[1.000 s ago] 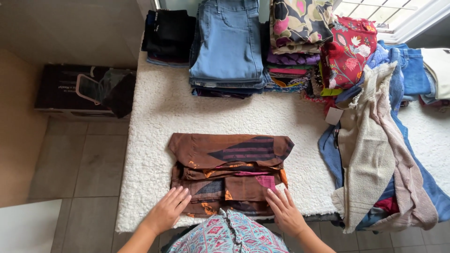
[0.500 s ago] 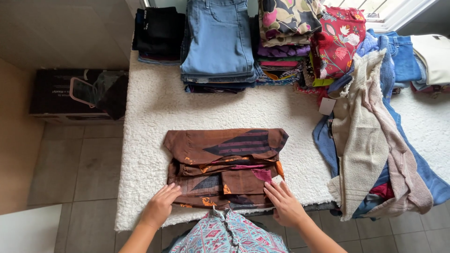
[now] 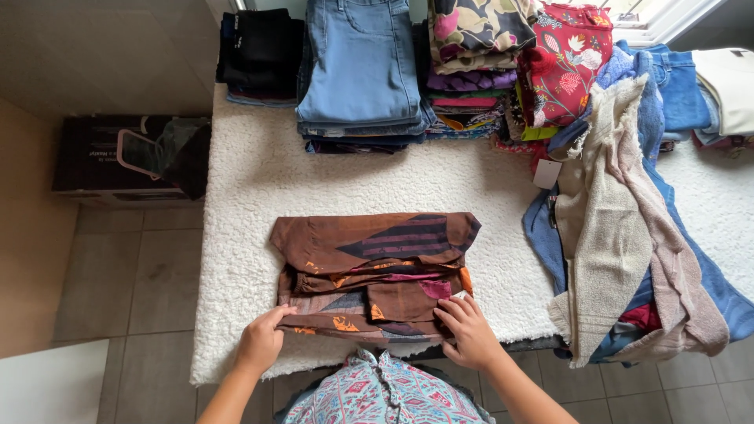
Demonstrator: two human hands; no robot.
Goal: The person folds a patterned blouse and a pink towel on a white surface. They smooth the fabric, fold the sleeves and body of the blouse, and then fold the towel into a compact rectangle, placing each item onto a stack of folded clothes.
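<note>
White fleecy cover [image 3: 259, 180] lies over the desk we stand at, with grey floor tiles [image 3: 118, 283] to its left and one dark box [image 3: 110, 161] on them. We count one brown patterned garment [image 3: 369, 259] lying folded near the front edge of the desk, right before us. Our two hands are both on its near edge. Our left hand [image 3: 259, 341] has its fingers curled and pinches the cloth at the lower left corner. Our right hand [image 3: 470, 330] rests on the lower right corner with fingers bent and close together, gripping the fold there.

Along the far edge we count three folded stacks: one of black clothes [image 3: 259, 51], one of blue jeans [image 3: 361, 71], and one of colourful printed fabrics [image 3: 479, 63]. Just beside that last stack sits one red floral piece [image 3: 569, 59]. To the right, one loose heap [image 3: 628, 212] of unfolded clothes spreads over the desk, a beige towel-like piece and blue garments among them, well apart from the brown garment.
</note>
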